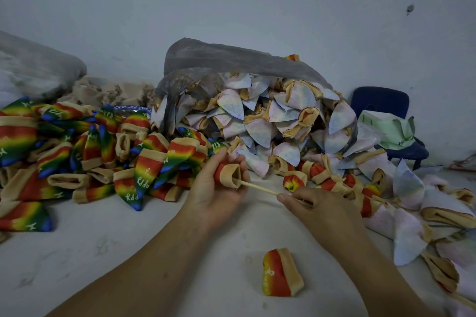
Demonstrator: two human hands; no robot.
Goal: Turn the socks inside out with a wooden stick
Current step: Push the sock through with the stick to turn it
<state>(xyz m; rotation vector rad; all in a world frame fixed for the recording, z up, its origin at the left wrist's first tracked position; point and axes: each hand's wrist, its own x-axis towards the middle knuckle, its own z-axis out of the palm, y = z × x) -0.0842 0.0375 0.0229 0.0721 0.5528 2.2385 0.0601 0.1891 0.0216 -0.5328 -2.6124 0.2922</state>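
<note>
My left hand [216, 188] grips a small sock [229, 174] with a red body and a tan cuff, its opening facing right. A thin wooden stick [260, 188] runs out of that cuff to my right hand [316, 207], which pinches the stick's near end. The stick's far tip is hidden inside the sock. Another red-and-tan sock [282, 273] lies on the white table [128, 244] in front of me, between my forearms.
A heap of rainbow-coloured socks [90, 154] covers the table's left side. At the centre back a grey plastic bag [231, 59] spills pale inside-out socks [278, 116], which spread along the right edge. A blue chair [381, 103] with green cloth stands far right.
</note>
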